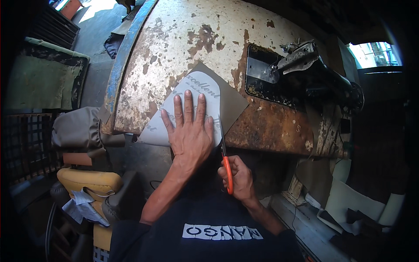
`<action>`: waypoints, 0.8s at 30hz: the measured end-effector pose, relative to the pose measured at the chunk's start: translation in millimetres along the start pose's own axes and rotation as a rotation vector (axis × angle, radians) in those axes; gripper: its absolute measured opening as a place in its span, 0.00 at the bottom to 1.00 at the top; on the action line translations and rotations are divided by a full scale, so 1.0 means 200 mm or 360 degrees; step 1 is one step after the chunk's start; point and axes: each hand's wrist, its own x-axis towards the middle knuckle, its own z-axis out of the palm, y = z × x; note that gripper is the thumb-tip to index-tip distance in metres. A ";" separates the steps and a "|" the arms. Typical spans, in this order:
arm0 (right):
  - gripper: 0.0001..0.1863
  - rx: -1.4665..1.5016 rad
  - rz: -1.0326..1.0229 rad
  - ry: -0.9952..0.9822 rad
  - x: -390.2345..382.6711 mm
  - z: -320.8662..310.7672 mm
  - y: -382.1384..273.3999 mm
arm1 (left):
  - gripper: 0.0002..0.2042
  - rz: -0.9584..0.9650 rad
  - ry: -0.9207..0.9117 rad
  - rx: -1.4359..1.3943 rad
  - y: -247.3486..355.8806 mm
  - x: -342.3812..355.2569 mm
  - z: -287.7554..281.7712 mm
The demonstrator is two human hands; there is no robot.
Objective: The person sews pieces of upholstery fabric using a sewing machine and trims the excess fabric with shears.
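My left hand (190, 135) lies flat with spread fingers on a pale printed sheet (208, 81) that has a rounded far corner. Beneath that sheet is a larger grey-brown piece of material (234, 102), its corners showing at the far side and on the right. My right hand (243, 177) is closed around the orange handles of a pair of scissors (228, 174). The dark blades point away from me and lie along the right edge of the pale sheet, at the brown material. Whether the blades are parted is hard to make out.
The worn table (170, 39) has peeling paint and a blue edge (117, 70). A black sewing machine (323, 74) stands at its right. Left of the table are a grey covered cushion (77, 127) and a yellow padded seat (89, 180). Material scraps (355, 201) lie at lower right.
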 end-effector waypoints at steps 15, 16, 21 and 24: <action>0.21 0.0239 0.0095 0.0080 -0.02 0.16 -0.09 | 0.26 0.0323 0.0222 -0.0046 -0.13 0.20 0.04; 0.22 0.0225 0.0071 0.0085 0.00 0.16 -0.09 | 0.27 0.0313 0.0212 -0.0034 -0.12 0.20 0.05; 0.22 0.0247 0.0110 0.0133 -0.01 0.17 -0.10 | 0.29 0.0280 0.0105 -0.0064 -0.10 0.18 0.04; 0.22 0.0194 0.0127 0.0148 -0.05 0.17 -0.07 | 0.29 0.0273 0.0105 -0.0128 -0.10 0.13 0.01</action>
